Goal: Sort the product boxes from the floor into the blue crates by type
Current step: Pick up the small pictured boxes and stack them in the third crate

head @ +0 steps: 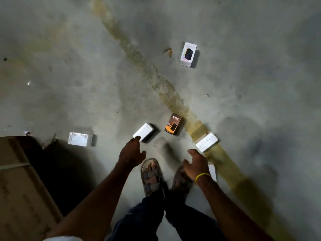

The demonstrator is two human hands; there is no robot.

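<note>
Several product boxes lie on the concrete floor. A plain white box lies just beyond my left hand, whose fingers reach to its near corner. Another white box lies on the yellow floor stripe just past my right hand, which hangs with loosely curled fingers and holds nothing. A dark box marked 65W stands between the two white ones. A white box with a label lies at the left. Farther off stands a white box with a dark picture. No blue crate is in view.
A large brown cardboard carton fills the lower left. My sandalled feet stand below the hands. A worn yellow stripe runs diagonally across the floor. A white edge of something shows behind my right wrist. A cardboard scrap lies far off.
</note>
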